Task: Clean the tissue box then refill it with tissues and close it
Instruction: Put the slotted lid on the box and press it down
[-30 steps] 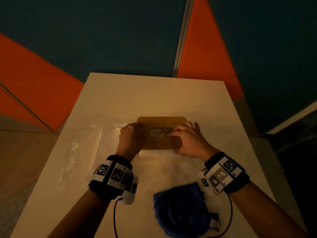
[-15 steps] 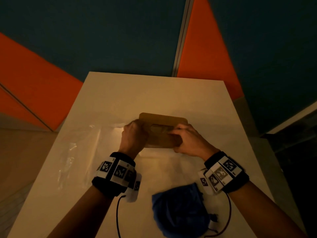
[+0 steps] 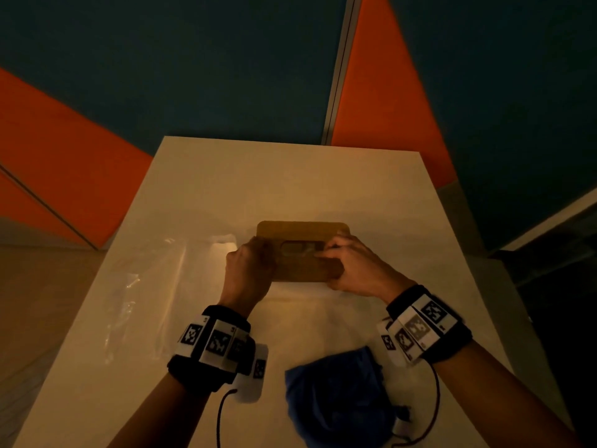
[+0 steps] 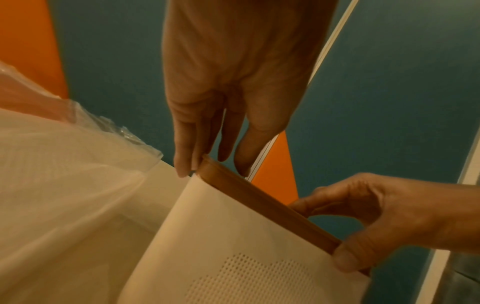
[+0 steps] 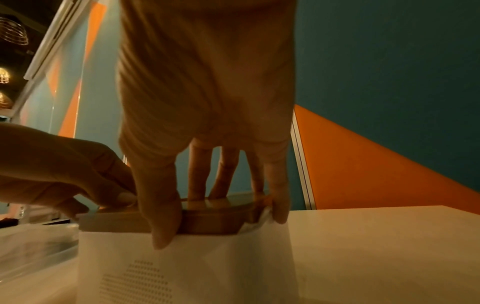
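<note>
The white rectangular tissue box with a perforated side stands at the middle of the pale counter. On top sits its flat brown wooden lid with an oval slot. The left hand pinches the lid's 9 o'clock end, the right hand grips the 3 o'clock end (thumb down the near wall). A crumpled blue cloth lies at 6 o'clock, clear plastic wrap at 9.

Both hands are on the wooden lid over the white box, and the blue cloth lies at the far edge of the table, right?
Not the cloth: in the head view the blue cloth lies at the near edge, by the right wrist. Both hands, left hand and right hand, hold the wooden lid.
</note>
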A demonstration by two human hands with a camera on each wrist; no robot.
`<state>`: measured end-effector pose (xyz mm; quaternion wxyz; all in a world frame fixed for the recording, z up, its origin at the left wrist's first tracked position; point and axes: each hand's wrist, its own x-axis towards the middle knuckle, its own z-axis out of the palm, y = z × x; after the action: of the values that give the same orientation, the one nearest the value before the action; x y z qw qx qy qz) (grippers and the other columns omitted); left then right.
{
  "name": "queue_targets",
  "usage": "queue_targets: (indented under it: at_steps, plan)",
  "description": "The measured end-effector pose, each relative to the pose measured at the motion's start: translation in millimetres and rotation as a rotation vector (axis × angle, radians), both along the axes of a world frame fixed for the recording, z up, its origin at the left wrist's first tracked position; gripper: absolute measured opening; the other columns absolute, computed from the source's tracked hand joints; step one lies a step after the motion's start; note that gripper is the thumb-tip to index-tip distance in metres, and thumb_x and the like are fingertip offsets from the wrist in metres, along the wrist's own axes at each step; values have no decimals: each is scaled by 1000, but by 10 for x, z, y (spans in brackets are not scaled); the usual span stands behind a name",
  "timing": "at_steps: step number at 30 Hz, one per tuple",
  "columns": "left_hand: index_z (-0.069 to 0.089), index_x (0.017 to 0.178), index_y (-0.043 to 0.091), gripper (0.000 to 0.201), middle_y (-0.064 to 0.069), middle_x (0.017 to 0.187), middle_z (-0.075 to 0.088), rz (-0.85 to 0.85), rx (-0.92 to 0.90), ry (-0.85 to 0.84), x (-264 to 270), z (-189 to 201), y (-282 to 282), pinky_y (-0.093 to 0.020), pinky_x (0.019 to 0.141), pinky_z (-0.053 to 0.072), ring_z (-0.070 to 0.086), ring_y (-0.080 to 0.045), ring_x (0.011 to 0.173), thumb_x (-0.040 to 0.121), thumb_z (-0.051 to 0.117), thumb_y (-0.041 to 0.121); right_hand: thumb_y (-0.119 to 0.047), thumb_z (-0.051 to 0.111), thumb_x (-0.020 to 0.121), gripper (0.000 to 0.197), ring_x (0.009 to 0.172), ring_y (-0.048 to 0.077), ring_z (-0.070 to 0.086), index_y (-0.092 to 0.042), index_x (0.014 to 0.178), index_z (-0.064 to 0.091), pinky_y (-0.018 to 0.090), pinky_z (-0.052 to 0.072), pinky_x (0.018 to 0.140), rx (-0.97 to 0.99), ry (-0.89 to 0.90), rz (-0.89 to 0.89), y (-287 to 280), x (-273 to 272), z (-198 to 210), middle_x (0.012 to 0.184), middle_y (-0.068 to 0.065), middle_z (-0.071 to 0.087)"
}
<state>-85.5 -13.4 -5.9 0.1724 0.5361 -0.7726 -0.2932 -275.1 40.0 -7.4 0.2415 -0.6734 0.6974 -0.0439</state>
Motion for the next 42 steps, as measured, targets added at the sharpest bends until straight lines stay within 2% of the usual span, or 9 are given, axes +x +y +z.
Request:
queue_targets:
  at_steps: [6, 9, 13, 17, 22, 28, 36, 40, 42]
  plan:
    - [51, 120, 4, 28, -20, 116, 62, -104, -37, -112, 7, -56, -42, -42, 82, 49, 64, -39, 92, 95, 40, 11, -29, 76, 76, 66, 144, 21, 17, -25, 136, 48, 44, 26, 115, 75, 15, -11, -9, -26, -38, 143, -3, 42]
    - [45, 122, 6, 29, -18, 126, 55, -200, -50, -183, 24, -88, -63, -41, 79, 48, 64, -38, 95, 94, 41, 12, -28, 75, 77, 66, 143, 19, 20, -26, 137, 47, 41, 25, 117, 75, -11, -12, 11, -30, -25, 145, -4, 39]
    - [44, 128, 13, 37, -16, 137, 44, -213, -43, -301, -44, -41, -100, -45, 104, 37, 36, -36, 132, 91, 46, 20, -24, 80, 72, 61, 134, 19, 35, -23, 129, 56, 35, 35, 112, 17, -58, -65, 57, -34, 0, 149, -3, 25]
    - [49, 125, 29, 36, -12, 126, 54, -406, -129, -448, -393, 131, 33, -44, 93, 39, 44, -34, 118, 93, 32, 30, -18, 80, 71, 53, 138, 25, 33, -20, 121, 63, 34, 35, 112, 19, -72, -108, 57, -22, 11, 157, -2, 10]
    - [54, 118, 10, 39, -20, 124, 55, -466, 147, -447, -629, 238, -10, -39, 81, 39, 54, -40, 111, 95, 33, 34, -17, 78, 69, 63, 142, 28, 27, -24, 128, 57, 43, 33, 112, 86, -25, -103, 10, 11, 35, 161, 1, 5]
    - [50, 125, 14, 46, -9, 134, 54, -508, 232, -570, -692, 182, -64, -44, 104, 38, 49, -31, 123, 93, 36, 45, -16, 78, 70, 70, 143, 29, 23, -23, 134, 50, 44, 29, 114, 125, 16, -114, -25, 25, 73, 160, 6, 7]
    - [44, 134, 15, 50, -13, 139, 48, -460, 470, -447, -763, 255, -121, -39, 102, 37, 46, -32, 125, 91, 44, 40, -20, 79, 71, 77, 145, 30, 16, -20, 139, 44, 40, 25, 115, 150, 46, -91, -18, 26, 101, 160, 10, 5]
    - [55, 100, 18, 43, -12, 121, 62, -504, 426, -426, -743, 219, -127, -37, 85, 43, 56, -30, 103, 78, 38, 50, -19, 79, 70, 77, 144, 30, 19, -22, 139, 45, 43, 27, 114, 151, 46, -108, -39, 40, 110, 160, 9, 7]
    - [59, 103, 11, 42, -16, 119, 63, -510, 350, -455, -717, 206, -132, -37, 82, 42, 57, -31, 102, 88, 37, 44, -19, 79, 68, 77, 144, 30, 20, -23, 137, 46, 44, 29, 114, 160, 44, -110, -56, 34, 91, 160, 9, 9]
